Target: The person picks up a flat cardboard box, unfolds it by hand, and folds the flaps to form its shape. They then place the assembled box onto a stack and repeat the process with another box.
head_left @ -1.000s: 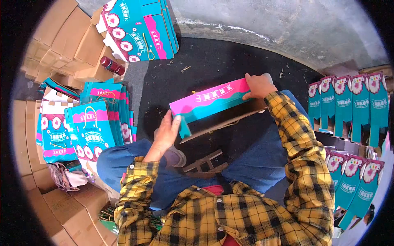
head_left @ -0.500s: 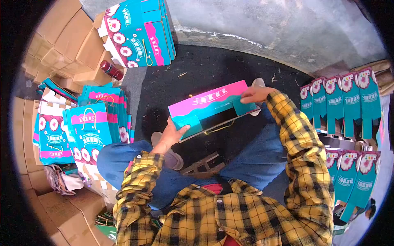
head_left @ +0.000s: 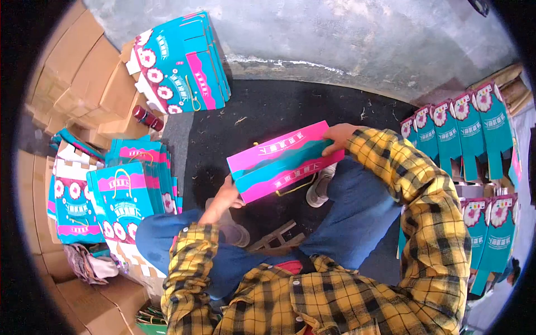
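In front of my knees is a pink and teal cardboard gift box (head_left: pixel 285 159) with white lettering and yellow cord handles. Two pink flaps lie along its top, with a teal strip between them. My left hand (head_left: pixel 226 195) grips the box's left end, thumb at the lower corner and other fingers partly hidden. My right hand (head_left: pixel 339 137) is closed over the far right end, its fingertips bent onto the teal strip. One yellow cord (head_left: pixel 296 187) hangs out along the near side.
Flat printed cartons stand stacked at the left (head_left: pixel 123 195) and against boxes at the back (head_left: pixel 178 61). Brown cardboard boxes (head_left: pixel 84 78) line the left, near a dark red can (head_left: pixel 148 118). Assembled boxes (head_left: pixel 446 137) stand in rows at the right. A grey wall (head_left: pixel 312 39) rises behind.
The near pink flap has come up over the dark opening, which is now covered. My right hand has shifted from the near flap to the box's far right end.
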### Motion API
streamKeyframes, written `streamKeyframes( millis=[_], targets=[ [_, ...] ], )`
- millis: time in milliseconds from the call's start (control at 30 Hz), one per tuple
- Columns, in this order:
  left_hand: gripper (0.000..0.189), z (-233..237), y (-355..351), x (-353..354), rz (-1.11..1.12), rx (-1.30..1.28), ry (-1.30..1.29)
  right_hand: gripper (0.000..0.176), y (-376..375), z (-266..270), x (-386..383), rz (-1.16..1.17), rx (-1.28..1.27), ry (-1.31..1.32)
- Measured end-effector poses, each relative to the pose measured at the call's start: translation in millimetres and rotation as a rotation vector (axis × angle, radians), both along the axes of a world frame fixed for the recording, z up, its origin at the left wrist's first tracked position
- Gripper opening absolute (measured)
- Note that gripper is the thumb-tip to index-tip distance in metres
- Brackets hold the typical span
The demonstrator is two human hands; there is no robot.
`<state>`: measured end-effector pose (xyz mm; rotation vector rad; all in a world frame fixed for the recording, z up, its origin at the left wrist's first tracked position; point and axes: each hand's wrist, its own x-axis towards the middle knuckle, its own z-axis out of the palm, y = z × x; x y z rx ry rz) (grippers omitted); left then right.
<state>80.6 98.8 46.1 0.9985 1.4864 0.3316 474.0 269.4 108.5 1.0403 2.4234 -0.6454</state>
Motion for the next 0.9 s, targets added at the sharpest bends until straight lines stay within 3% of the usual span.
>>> streamKeyframes(
  millis=[67, 133, 200, 233, 267, 333, 367, 467, 567, 633, 667, 733, 800, 833, 900],
  targets=[
    [0.092, -4.3, 3.7, -7.5, 0.141, -0.060, -0.218, 0.072, 6.2, -3.9, -4.0, -0.106, 0.061, -0.009],
    [0.095, 10.2, 3.0, 1.1, 0.123, -0.088, -0.195, 0.078, 7.5, -3.8, 1.0, -0.189, 0.088, -0.014],
    [0.099, 7.5, 4.5, 6.6, 0.125, -0.110, -0.175, 0.085, 7.4, -9.9, 8.1, -0.299, 0.283, 0.051],
    [0.100, 1.0, 5.8, 8.2, 0.140, -0.092, -0.145, 0.099, 13.2, -14.0, 9.9, -0.411, 0.225, -0.001],
    [0.101, -5.2, 8.1, 9.2, 0.153, -0.074, -0.112, 0.099, 15.9, -20.4, 13.9, -0.422, 0.220, 0.003],
    [0.098, 9.3, 14.3, 17.4, 0.142, -0.040, -0.076, 0.093, 21.1, -37.1, 23.8, -0.569, 0.089, 0.075],
    [0.096, 16.3, 18.3, 21.5, 0.070, -0.052, -0.032, 0.081, 29.1, -44.1, 28.3, -0.524, -0.215, 0.180],
    [0.086, 15.5, 25.7, 25.8, 0.047, -0.074, 0.003, 0.067, 27.5, -32.3, 27.8, -0.451, -0.338, 0.320],
    [0.077, 15.9, 38.3, 31.8, 0.050, -0.073, 0.001, 0.070, 31.9, -54.6, 47.4, -0.475, -0.192, 0.317],
    [0.066, 5.4, 42.6, 48.0, 0.018, 0.125, 0.048, 0.074, 20.9, -53.2, 67.1, -0.496, -0.098, 0.340],
    [0.065, 4.1, 46.9, 58.2, 0.045, 0.117, 0.040, 0.073, 9.3, -51.8, 81.1, -0.564, 0.027, 0.491],
    [0.064, -25.4, 59.9, 78.5, -0.119, 0.458, 0.167, 0.070, -16.3, -35.3, 109.9, -0.667, 0.182, 0.745],
    [0.060, -1.3, 73.5, 136.2, -0.203, 0.576, 0.292, 0.072, -37.8, -43.7, 152.2, -0.776, 0.341, 0.829],
    [0.058, -7.6, 79.7, 163.8, -0.218, 0.640, 0.259, 0.072, -55.9, -42.1, 173.9, -0.963, 0.346, 0.793],
    [0.056, -32.1, 87.1, 218.2, -0.277, 0.708, 0.232, 0.071, -79.9, -55.2, 229.0, -1.050, 0.380, 0.838]
  ],
)
